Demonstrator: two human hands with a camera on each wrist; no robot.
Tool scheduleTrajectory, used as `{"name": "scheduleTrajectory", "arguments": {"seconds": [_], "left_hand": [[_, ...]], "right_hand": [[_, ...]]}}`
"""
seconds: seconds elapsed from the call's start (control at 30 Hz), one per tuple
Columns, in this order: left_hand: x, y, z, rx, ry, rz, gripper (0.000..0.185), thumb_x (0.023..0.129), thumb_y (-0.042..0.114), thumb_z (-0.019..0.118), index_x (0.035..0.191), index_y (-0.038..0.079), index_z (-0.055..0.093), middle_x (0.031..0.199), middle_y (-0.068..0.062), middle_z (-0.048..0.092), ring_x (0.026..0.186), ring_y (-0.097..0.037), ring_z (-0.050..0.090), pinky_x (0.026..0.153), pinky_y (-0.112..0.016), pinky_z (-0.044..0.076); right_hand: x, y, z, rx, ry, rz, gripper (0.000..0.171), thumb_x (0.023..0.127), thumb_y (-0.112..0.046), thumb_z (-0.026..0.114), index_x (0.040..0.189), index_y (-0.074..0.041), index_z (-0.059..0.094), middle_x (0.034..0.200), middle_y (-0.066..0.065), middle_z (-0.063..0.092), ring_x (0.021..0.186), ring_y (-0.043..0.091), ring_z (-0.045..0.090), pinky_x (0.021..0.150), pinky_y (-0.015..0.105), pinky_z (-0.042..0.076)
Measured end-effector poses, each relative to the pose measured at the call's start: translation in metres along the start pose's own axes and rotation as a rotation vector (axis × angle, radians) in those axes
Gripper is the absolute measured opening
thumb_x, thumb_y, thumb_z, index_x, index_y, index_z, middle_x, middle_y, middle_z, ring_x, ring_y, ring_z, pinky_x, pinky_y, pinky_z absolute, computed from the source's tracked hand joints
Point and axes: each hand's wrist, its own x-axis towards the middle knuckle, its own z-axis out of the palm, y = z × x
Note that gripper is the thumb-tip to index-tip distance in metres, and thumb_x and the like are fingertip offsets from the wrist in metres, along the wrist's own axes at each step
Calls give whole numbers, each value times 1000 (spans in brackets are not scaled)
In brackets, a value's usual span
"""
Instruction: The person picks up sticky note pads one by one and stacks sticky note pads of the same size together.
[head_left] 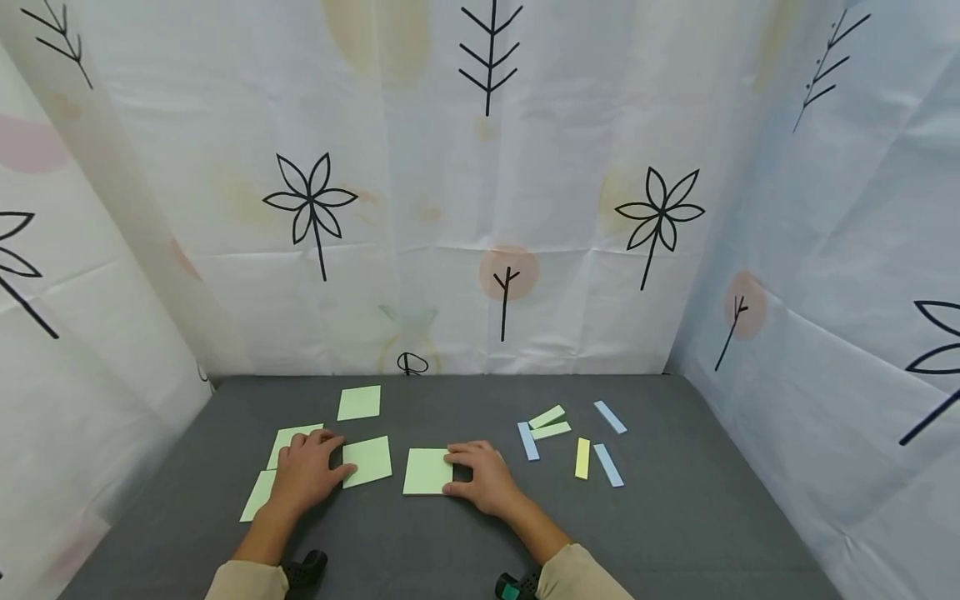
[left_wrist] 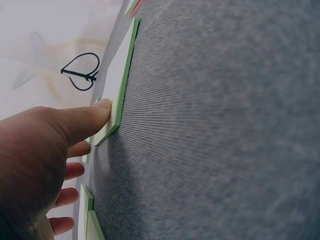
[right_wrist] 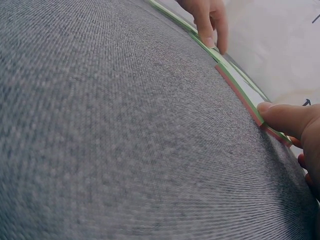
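Left hand (head_left: 306, 473) lies flat, fingers relaxed, thumb tip touching the left edge of a square pale-green sticky-note pad (head_left: 367, 461); the wrist view shows the pad (left_wrist: 118, 95) as a thin stack w/ a green edge. Right hand (head_left: 480, 477) also flat, fingertips resting on the right edge of a 2nd square pad (head_left: 427, 472), just at 3 o'clock of the first. Both sit on the counter (head_left: 675, 517), covered in grey woven-looking fabric. More green pads (head_left: 359, 402) at 12 and 9 o'clock of the left hand. Narrow paper strips (head_left: 582, 457), blue, green, yellow, lie scattered at 2 o'clock of the right hand.
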Motion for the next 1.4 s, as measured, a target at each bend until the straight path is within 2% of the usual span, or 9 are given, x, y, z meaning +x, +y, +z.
{"name": "scheduleTrajectory", "arguments": {"seconds": [0.17,0.37,0.53,0.63,0.77,0.93,1.1,1.27,1.4], "left_hand": [[0,-2,-1,-17,-22,1,50,80,38,77,117,6,69,122,-23,55,113,-46,44,86,-62,31],[0,-1,-1,-70,25,-17,49,76,32,82,113,5,67,120,-24,57,114,-46,45,88,-63,32],[-1,1,2,-202,72,-57,43,76,18,82,112,3,63,106,-17,63,102,-39,54,86,-57,39],[-4,5,1,-314,108,-78,36,79,10,79,110,5,62,97,-11,64,92,-31,59,79,-51,45],[-5,10,-2,-491,142,-93,30,84,3,74,111,6,62,96,-10,66,84,-25,64,72,-42,50],[-2,14,-5,-785,92,-202,32,89,1,68,120,2,61,105,-18,64,82,-25,67,60,-31,54],[3,20,-9,-1003,43,-304,38,92,7,67,128,-1,57,111,-22,62,80,-19,64,61,-33,55],[6,32,0,-1098,-23,-328,38,91,4,67,127,-4,57,103,-21,65,67,-21,62,59,-34,55],[7,42,8,-1085,-60,-348,35,90,1,66,124,-4,59,101,-20,66,65,-21,61,56,-34,54]], "right_hand": [[-1,0,1,-5,4,-2,48,83,-32,77,124,-10,67,133,3,59,123,27,48,97,64,33],[0,-1,0,1,2,-2,48,82,-32,78,124,-11,68,133,3,59,123,26,48,97,63,33],[0,0,1,-1,-6,5,48,82,-32,78,123,-11,68,133,2,59,123,26,48,97,63,33],[0,-1,1,1,-6,6,48,82,-31,78,123,-11,68,133,2,59,123,26,48,97,63,33],[0,-2,0,6,-3,10,48,82,-31,79,123,-11,68,133,3,59,123,26,48,98,64,32],[0,-2,-1,6,-7,11,48,82,-31,79,123,-10,68,133,4,59,123,27,48,97,64,32],[0,0,-1,0,-7,9,48,82,-31,78,123,-10,68,133,4,59,123,26,48,98,62,33],[0,0,0,-7,-7,2,48,82,-32,78,124,-10,68,133,4,59,123,27,48,98,61,34],[0,1,0,-9,-8,3,48,83,-33,77,124,-11,68,134,3,59,123,26,48,98,61,33]]}}
